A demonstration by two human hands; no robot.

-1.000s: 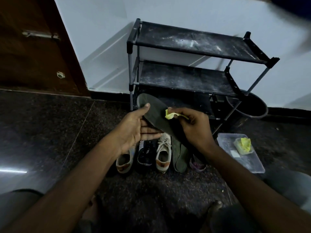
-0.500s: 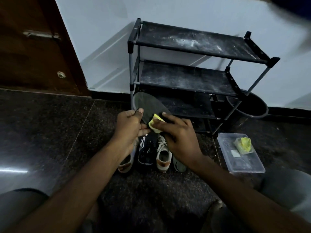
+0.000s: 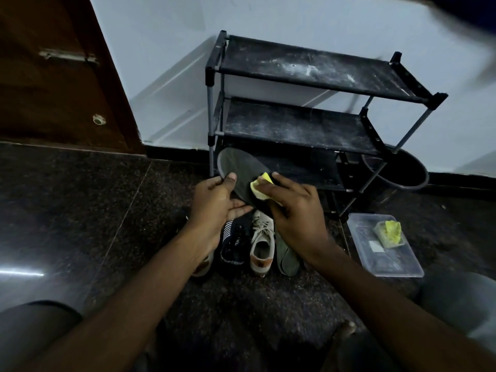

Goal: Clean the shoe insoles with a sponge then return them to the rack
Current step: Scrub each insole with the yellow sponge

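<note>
My left hand [image 3: 214, 202] grips a dark grey insole [image 3: 239, 170] by its left edge and holds it tilted up in front of the black shoe rack [image 3: 303, 127]. My right hand [image 3: 292, 210] presses a yellow sponge [image 3: 261, 186] flat against the middle of that insole. A second greenish insole [image 3: 287, 256] lies on the floor below my right wrist, beside the shoes. The heel end of the held insole is hidden under my right hand.
Shoes stand on the dark floor below my hands: a black one [image 3: 233, 245], a white one [image 3: 263, 245] and one partly under my left wrist [image 3: 204, 264]. A clear plastic tub [image 3: 383, 248] with a yellow cloth [image 3: 390, 232] sits right. A dark bucket [image 3: 397, 170] stands behind the rack.
My right hand has slid the sponge along the insole from the right side toward the toe end and left. My left hand's grip has shifted higher on the insole's edge.
</note>
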